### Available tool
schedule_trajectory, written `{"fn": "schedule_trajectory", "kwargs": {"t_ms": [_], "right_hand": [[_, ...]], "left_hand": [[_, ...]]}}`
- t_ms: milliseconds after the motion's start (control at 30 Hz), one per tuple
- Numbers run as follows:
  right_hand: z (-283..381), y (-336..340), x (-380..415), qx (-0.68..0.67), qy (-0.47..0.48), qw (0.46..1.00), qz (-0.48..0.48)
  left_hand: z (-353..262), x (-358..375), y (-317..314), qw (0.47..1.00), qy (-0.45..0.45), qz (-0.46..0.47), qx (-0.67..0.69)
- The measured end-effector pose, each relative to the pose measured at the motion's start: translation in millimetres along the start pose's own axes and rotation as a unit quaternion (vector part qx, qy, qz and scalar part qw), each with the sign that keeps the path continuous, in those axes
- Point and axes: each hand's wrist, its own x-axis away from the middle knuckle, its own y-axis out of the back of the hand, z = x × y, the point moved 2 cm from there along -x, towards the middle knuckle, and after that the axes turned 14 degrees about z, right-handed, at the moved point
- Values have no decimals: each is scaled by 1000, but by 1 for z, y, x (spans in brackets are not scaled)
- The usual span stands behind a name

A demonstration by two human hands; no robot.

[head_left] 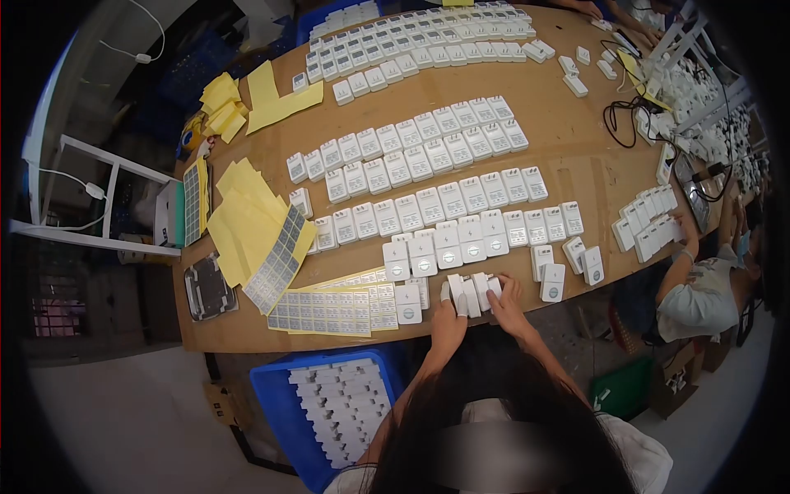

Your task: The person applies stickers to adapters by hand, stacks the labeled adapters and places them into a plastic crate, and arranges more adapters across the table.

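At the table's front edge, my left hand (449, 319) and my right hand (510, 305) press from both sides on a short row of white plug adapters (471, 296) standing on edge. White covers show on some left fingertips. Just beyond them lie white adapters with a round mark (447, 245), overlapping a row of labelled adapters (428, 206). One more marked adapter (407, 304) is left of my left hand. A few others (552, 282) lie to the right of my right hand.
Label sheets (333, 311) and yellow backing paper (239, 212) cover the left side. A blue bin (276, 403) of white parts stands below the edge. Further adapter rows (420, 128) lie beyond. Black cables (613, 123) are at the right, where a co-worker (699, 296) sits by grouped adapters (646, 218).
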Motion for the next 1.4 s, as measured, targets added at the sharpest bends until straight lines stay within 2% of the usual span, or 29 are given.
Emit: {"fn": "schedule_trajectory", "kwargs": {"t_ms": [33, 67, 133, 200, 233, 333, 433, 500, 533, 633, 667, 733, 800, 833, 933, 1000, 1033, 1100, 1133, 1167, 1200, 1233, 1267, 1367, 1400], "right_hand": [[12, 2, 2, 10, -17, 1000, -10], [24, 5, 3, 20, -33, 999, -19], [68, 35, -3, 9, 29, 997, -78], [97, 56, -30, -18, 117, 986, -117], [106, 63, -52, 0, 149, 984, -102], [127, 77, -145, 77, 246, 964, -70], [117, 67, -264, 184, 271, 944, -35], [120, 64, -325, 252, 265, 931, -23], [126, 65, -347, 275, 264, 924, -10], [129, 58, -391, 308, 246, 919, 25], [128, 57, -396, 308, 233, 922, 44], [124, 63, -404, 291, 210, 931, 69], [112, 78, -413, 295, 190, 935, 46], [107, 83, -408, 295, 179, 938, 34], [112, 115, -355, 112, 324, 923, -175], [127, 128, -276, -1, 249, 950, -186], [124, 124, -233, -63, 214, 958, -183], [118, 105, -133, -101, 97, 975, -174], [109, 88, -87, -73, 38, 986, -147], [90, 63, -52, -47, -17, 993, -106], [74, 32, -21, -27, -28, 994, -100], [63, 12, 1, -7, -39, 995, -93], [65, 7, 11, 11, -56, 995, -77], [78, -9, 17, 59, -90, 993, -40], [75, -14, 11, 73, -96, 992, -33]], "left_hand": [[1, 0, 5, 1000, 3, 10, 8], [3, 2, 12, 999, -37, -14, -32], [11, 8, 30, 985, -112, -66, -112], [-8, 26, 61, 968, -119, -179, -127], [-14, 32, 73, 955, -123, -234, -135], [46, 23, 70, 954, 41, -277, -103], [115, 0, 60, 984, 107, -141, 10], [136, -11, 57, 988, 71, -127, 60], [139, -18, 58, 988, 52, -117, 84], [138, -23, 58, 968, 107, -94, 208], [133, -23, 62, 966, 146, -78, 197], [124, -25, 68, 967, 159, -60, 188], [108, -23, 72, 966, 168, -50, 189], [96, -24, 77, 966, 168, -45, 192], [111, -33, 63, 979, 161, -36, 122], [140, -44, 45, 986, 151, -40, 52], [120, -37, 46, 982, 172, -54, 56], [58, -28, 57, 972, 212, -81, 63], [56, -29, 51, 970, 232, -22, 68], [47, -29, 45, 980, 184, -78, 13], [33, -25, 35, 981, 134, -132, -42], [18, -19, 30, 975, 84, -184, -97], [5, -15, 31, 979, 129, -134, -85], [11, -17, 15, 986, 143, -79, -20], [26, -20, 4, 995, 60, -81, -20]]}}
